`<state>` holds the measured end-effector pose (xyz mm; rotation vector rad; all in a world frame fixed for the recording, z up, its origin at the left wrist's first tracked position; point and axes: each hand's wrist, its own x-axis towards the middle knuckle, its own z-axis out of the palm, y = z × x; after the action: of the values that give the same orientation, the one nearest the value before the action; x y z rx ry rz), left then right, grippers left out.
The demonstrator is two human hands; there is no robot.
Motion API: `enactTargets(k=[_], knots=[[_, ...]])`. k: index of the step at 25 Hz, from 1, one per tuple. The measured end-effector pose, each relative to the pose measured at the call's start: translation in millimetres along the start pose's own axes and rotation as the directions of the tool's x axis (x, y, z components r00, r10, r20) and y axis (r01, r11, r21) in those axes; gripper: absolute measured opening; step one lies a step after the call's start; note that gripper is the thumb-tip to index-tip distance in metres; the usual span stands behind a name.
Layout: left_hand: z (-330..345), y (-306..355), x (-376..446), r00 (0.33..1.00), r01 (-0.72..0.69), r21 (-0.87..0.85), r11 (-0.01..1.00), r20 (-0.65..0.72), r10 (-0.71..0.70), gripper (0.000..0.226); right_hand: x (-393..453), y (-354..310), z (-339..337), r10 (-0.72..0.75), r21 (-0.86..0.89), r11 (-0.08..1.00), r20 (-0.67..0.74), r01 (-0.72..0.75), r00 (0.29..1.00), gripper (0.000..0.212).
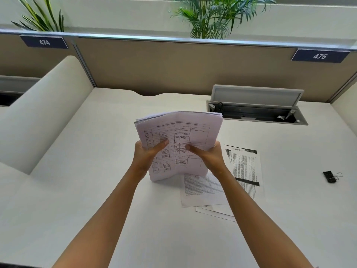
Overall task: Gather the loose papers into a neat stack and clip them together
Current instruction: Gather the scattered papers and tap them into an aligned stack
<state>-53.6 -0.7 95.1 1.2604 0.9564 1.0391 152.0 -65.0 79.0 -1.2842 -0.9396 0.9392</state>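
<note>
- Office cubicle: a white desk (77, 190) backed by a tan partition (173, 64), with potted palm fronds (212, 16) showing above the partition rail.
- Held stack (177, 144): a bundle of printed sheets stands upright over the middle of the desk, its bottom edge at or just above the surface — contact cannot be confirmed. Top edges are uneven, so the bundle is not yet squared.
- Left hand (146, 153): closed on the stack's left edge, thumb across the front sheet.
- Right hand (208, 155): closed on the right edge in the same way, thumb on the front.
- Loose sheets (202, 188): several still lie flat on the desk just right of the stack and partly under it, one dense text page (243, 169) among them.
- Binder clip (330, 177): small, black, wire handles visible, lying well apart to the right, untouched.
- Handling judgement: the paper is light, thin and limp — the bundle already bows along a vertical crease. Sheets will likely slide against each other, so holding both side edges loosely while tapping the bottom edge down looks sound. The clip should take a firm pinch at its handles.
- Legible writing: partition plates (319, 56) read "474" and "475". The front sheet carries a ruled table; its title and cells are too blurred to read.
- Other: an open cable tray (257, 111) is set into the desk at the rear right.
</note>
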Motion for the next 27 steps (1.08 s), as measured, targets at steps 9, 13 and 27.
enactTargets(k=[9,13,27], knots=[[0.5,-10.6,-1.7,0.997,0.032,0.042,0.999,-0.077,-0.029,0.033,-1.2,10.1,1.7,0.057,-0.053,0.997,0.007,-0.056,0.998,0.047],[2.7,-7.8,-5.2,0.992,0.027,0.040,0.999,-0.125,-0.022,0.027,-2.8,13.2,2.6,0.061,-0.074,0.995,0.001,-0.061,0.998,0.048],[23.8,57.1,11.6,0.889,-0.139,0.023,0.990,-0.438,0.135,0.056,10.9,-68.2,43.3,-0.137,-0.002,0.986,-0.561,0.164,0.816,0.045]])
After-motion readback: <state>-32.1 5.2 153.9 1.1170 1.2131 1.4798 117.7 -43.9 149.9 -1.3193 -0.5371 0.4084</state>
